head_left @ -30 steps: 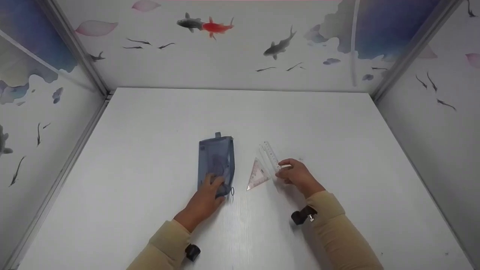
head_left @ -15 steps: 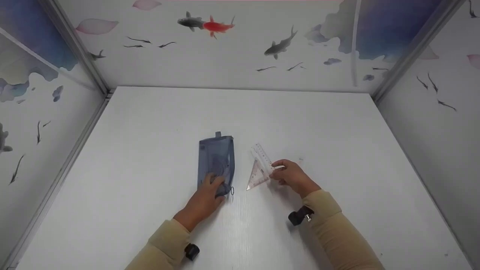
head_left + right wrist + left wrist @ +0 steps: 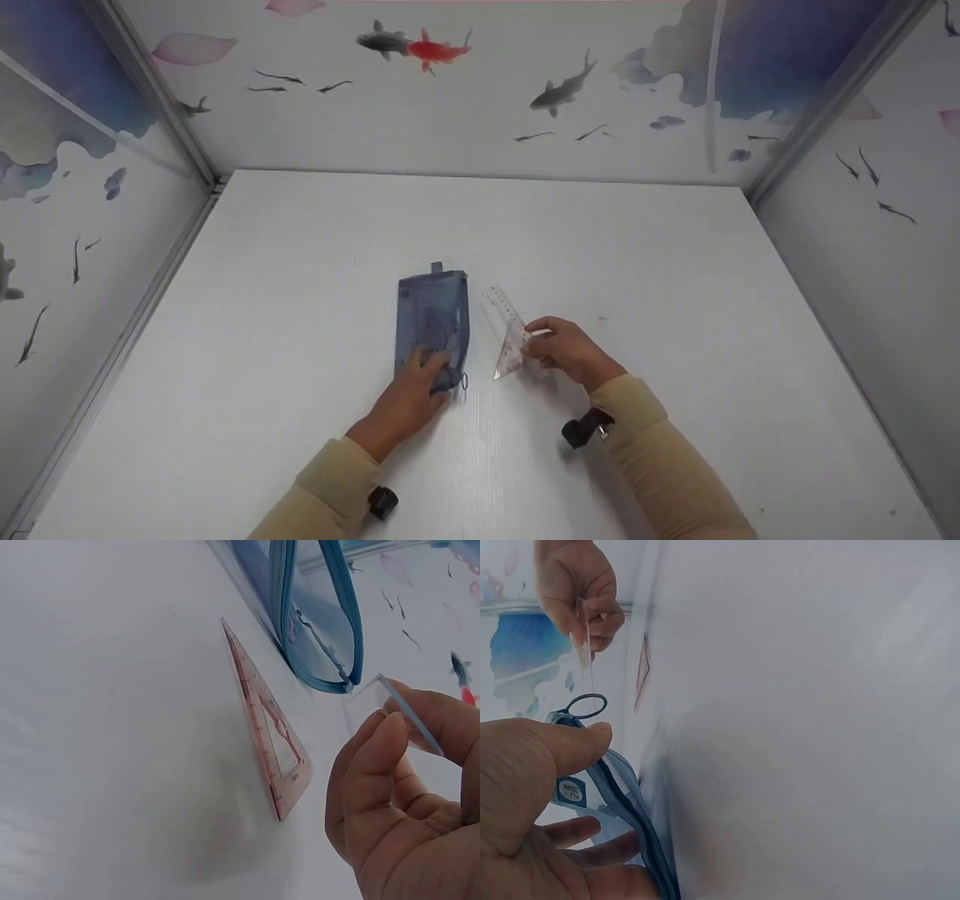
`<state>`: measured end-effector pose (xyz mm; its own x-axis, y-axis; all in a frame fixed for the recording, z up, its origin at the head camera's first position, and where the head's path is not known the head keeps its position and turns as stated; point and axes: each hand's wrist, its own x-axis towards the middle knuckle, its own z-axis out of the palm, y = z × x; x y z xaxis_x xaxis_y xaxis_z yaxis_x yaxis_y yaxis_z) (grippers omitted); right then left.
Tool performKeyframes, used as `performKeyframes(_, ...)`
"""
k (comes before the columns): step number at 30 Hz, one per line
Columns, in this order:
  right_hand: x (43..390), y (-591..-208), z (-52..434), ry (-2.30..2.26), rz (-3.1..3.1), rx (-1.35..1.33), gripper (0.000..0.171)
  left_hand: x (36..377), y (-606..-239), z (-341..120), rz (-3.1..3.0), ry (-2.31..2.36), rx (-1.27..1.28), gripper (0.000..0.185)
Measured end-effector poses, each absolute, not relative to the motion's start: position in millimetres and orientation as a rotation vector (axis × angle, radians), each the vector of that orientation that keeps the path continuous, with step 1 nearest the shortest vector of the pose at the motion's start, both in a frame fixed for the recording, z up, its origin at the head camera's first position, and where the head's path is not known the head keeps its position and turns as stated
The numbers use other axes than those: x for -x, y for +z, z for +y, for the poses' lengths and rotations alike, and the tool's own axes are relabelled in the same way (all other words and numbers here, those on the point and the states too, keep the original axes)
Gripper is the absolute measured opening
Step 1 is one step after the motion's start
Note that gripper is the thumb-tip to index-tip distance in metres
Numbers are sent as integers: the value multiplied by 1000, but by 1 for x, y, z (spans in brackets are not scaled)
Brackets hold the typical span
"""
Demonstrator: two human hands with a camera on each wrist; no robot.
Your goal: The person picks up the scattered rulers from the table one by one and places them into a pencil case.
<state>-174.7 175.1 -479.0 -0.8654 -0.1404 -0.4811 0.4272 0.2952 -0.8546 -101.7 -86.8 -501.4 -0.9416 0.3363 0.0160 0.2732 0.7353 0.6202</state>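
A translucent blue zip pencil case (image 3: pixel 429 311) lies on the white table, its tab pointing away. My left hand (image 3: pixel 401 405) holds its near end; in the left wrist view the thumb presses by the zip and its ring pull (image 3: pixel 587 696), fingers on the other side. The right wrist view shows the zip (image 3: pixel 280 607) parted and the mouth gaping. My right hand (image 3: pixel 571 351) pinches a clear straight ruler (image 3: pixel 504 300) between thumb and fingers, raised off the table, its far end slanting towards the case. Beneath it a pink-tinted set square (image 3: pixel 291 791) lies flat.
The white table (image 3: pixel 300 240) is bounded by a back wall (image 3: pixel 465 142) and side walls printed with fish and petals. Black wrist cameras sit at both sleeves, the right one (image 3: pixel 581 431) low over the table.
My right hand has moved left with the ruler, from right of the set square to over it, bringing the ruler's tip nearer the pencil case. The left hand and case stay put.
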Motion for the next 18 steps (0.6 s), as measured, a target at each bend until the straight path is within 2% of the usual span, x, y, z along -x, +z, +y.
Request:
performKeyframes(10, 178, -481, 160, -1607, 2077, -265, 36, 101, -501, -86, 2842, 956, -482, 53)
performKeyframes(18, 180, -480, 152, -1631, 2037, -230, 38, 102, -502, -86, 2845, 978, -493, 54)
